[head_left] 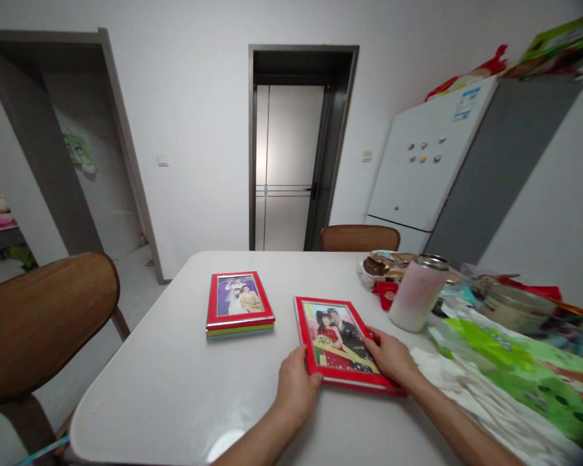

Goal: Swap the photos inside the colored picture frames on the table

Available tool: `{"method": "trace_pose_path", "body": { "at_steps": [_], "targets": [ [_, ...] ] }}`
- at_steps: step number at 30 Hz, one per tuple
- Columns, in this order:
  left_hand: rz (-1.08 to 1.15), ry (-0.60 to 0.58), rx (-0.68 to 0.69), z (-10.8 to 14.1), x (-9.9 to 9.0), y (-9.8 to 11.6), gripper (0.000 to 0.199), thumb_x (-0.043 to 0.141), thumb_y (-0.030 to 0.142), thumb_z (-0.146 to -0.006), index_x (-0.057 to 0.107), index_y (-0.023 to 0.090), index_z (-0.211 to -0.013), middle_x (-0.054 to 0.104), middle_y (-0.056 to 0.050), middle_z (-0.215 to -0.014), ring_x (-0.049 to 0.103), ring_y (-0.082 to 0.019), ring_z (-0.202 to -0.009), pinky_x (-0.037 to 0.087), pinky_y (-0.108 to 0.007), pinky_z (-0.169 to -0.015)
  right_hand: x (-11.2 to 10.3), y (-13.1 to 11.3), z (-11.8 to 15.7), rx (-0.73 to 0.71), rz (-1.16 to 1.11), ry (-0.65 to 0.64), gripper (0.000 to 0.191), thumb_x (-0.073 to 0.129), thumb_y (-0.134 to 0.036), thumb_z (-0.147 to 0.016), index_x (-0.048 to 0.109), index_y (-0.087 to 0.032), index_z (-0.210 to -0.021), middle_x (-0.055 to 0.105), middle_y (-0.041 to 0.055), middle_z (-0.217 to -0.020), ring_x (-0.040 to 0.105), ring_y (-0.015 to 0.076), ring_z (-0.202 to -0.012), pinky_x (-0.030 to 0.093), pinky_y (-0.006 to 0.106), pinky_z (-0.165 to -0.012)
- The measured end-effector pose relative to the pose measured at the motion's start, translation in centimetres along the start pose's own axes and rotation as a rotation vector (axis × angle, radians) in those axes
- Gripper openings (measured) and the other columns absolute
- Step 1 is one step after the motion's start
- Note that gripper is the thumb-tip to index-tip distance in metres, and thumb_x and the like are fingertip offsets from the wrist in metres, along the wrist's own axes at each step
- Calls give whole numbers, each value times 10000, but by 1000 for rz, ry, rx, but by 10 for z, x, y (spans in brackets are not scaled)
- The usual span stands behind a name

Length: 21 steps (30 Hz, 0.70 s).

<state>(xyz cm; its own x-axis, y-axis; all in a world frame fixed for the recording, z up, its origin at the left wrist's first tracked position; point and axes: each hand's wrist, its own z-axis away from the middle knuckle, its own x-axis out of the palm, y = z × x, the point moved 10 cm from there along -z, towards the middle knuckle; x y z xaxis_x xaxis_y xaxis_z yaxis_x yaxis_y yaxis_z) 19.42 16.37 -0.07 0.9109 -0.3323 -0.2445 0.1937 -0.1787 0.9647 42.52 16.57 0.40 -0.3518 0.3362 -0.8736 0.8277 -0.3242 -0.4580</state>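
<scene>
A red picture frame (340, 378) with a photo of a couple in it lies face up in front of me, low over or on the table. My left hand (297, 380) grips its lower left corner, the thumb on the red border. On the opposite side my right hand (389, 355) holds the right edge, its thumb reaching over the picture; the fingers beneath are hidden. Further left a stack of frames (240, 320) rests on the table, a red one with a wedding photo on top and green and bluish edges below it.
To the right stands a pink and white bottle (418, 294) without a lid. Beside it are a green plastic package (529, 375), a white cloth (466, 388) and a bowl of snacks (376, 268). A wooden chair (48, 317) is at the left of the white table (175, 388).
</scene>
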Motion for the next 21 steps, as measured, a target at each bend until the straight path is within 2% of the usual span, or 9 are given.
{"method": "trace_pose_path", "body": {
  "at_steps": [5, 7, 9, 11, 15, 18, 21],
  "targets": [
    [-93, 49, -28, 2, -5, -3, 391, 562, 65, -580, 575, 152, -961, 593, -87, -1011, 462, -264, -1002, 313, -343, -884, -1, -6, -2, -63, 110, 26, 335, 420, -299, -715, 614, -175, -959, 673, 91, -851, 607, 237, -776, 421, 293, -663],
    [-71, 77, -36, 3, -16, -6, 403, 596, 84, -575, 576, 158, -971, 592, -83, -1016, 460, -258, -1010, 309, -325, -890, -3, -17, -1, -112, 140, 27, 315, 414, -288, -718, 629, -164, -912, 673, 107, -827, 606, 247, -761, 419, 313, -672],
    [-27, 131, -59, 1, -37, -14, 454, 631, 110, -585, 545, 143, -1029, 560, -97, -1078, 437, -250, -1047, 285, -313, -919, -2, -40, 2, -181, 149, 38, 334, 390, -280, -736, 619, -129, -925, 655, 141, -878, 591, 262, -804, 407, 347, -723],
    [34, 208, -106, -3, -66, -28, 476, 634, 143, -637, 491, 112, -1090, 512, -126, -1132, 413, -244, -1076, 275, -326, -936, 4, -79, 9, -283, 126, 46, 367, 361, -280, -761, 582, -101, -993, 617, 156, -982, 559, 254, -893, 380, 358, -794],
    [205, 323, -233, -10, -119, -60, 293, 507, 256, -804, 469, 146, -1073, 505, -79, -1090, 511, -202, -943, 419, -391, -799, 40, -188, 32, -556, 25, -11, 366, 408, -292, -765, 515, -162, -1090, 558, 87, -1108, 489, 173, -1015, 347, 283, -868],
    [361, 358, -283, -7, -138, -72, 267, 471, 286, -828, 468, 160, -1063, 509, -57, -1066, 540, -182, -877, 462, -382, -726, 67, -255, 47, -701, -20, -43, 412, 524, -264, -699, 499, -184, -1102, 484, 96, -1193, 416, 203, -1091, 322, 329, -890],
    [512, 405, -263, 2, -148, -71, 259, 473, 283, -827, 478, 150, -1049, 523, -59, -1043, 546, -176, -864, 462, -368, -726, 78, -288, 60, -773, -43, -69, 285, 548, -194, -672, 569, -152, -953, 532, 127, -1105, 445, 232, -1044, 333, 373, -859]
  ]
}}
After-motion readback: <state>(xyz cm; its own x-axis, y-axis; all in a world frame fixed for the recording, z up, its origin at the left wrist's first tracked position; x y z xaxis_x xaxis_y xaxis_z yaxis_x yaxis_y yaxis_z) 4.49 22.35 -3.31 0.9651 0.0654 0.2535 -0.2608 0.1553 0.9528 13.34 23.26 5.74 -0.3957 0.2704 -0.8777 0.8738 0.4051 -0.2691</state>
